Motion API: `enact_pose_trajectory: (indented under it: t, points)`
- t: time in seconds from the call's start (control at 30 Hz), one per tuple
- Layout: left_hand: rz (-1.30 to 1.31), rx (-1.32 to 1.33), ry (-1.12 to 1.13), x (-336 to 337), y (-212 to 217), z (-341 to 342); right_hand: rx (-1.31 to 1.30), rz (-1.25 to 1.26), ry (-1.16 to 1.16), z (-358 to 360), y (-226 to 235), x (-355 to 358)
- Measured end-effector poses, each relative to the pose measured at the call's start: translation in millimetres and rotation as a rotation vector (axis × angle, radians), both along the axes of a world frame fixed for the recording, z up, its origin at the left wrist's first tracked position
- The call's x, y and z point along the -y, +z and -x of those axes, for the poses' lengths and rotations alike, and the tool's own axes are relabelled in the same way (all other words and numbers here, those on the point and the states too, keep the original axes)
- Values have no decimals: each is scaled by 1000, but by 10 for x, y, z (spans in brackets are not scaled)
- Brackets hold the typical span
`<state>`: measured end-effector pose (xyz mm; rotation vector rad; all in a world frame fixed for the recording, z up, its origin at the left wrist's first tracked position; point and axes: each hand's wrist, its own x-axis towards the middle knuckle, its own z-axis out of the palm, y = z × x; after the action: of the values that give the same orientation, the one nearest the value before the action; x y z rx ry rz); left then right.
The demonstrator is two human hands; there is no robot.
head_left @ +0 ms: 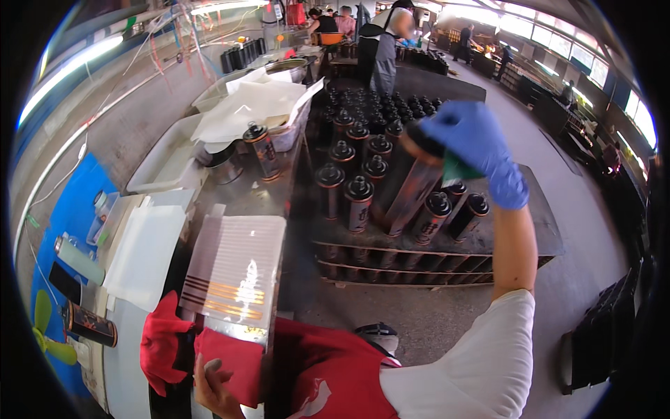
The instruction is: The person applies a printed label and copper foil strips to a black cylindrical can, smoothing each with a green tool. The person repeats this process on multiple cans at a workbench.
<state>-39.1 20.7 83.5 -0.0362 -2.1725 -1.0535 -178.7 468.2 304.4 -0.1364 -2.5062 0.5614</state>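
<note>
My right hand [474, 146], in a blue glove, grips the black cap end of a dark spray can [412, 188] and holds it tilted above a tray [433, 251] packed with several upright black-capped cans. A green cloth [457, 170] shows under the glove's palm. My left hand [213, 384], bare, rests at the lower edge on a red cloth [237, 363], just below a striped, glossy pad of sheets [237, 269] on the bench. One single can [263, 150] stands apart on the bench, left of the tray.
White bins [167, 160] with white sheets sit at the back left. A dark can [91, 325] lies at the left beside a white board [143, 255] and a blue mat [73, 209]. Other people stand at far tables, one in a grey apron [384, 49]. Black crates [600, 335] stand on the floor right.
</note>
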Motion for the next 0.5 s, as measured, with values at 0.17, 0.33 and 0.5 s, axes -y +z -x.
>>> enact_pose_trajectory:
  t: [0.17, 0.33, 0.5]
  points:
    - [-409, 192, -116, -220, -134, 269, -98, -483, -537, 297, -181, -1713]
    - [-511, 160, 60, -95, -158, 292, 189, -610, -502, 1019, -974, -3154]
    - [-566, 231, -27, -139, -480, 449, 281, -601, -463, 1169, -1229, -3929]
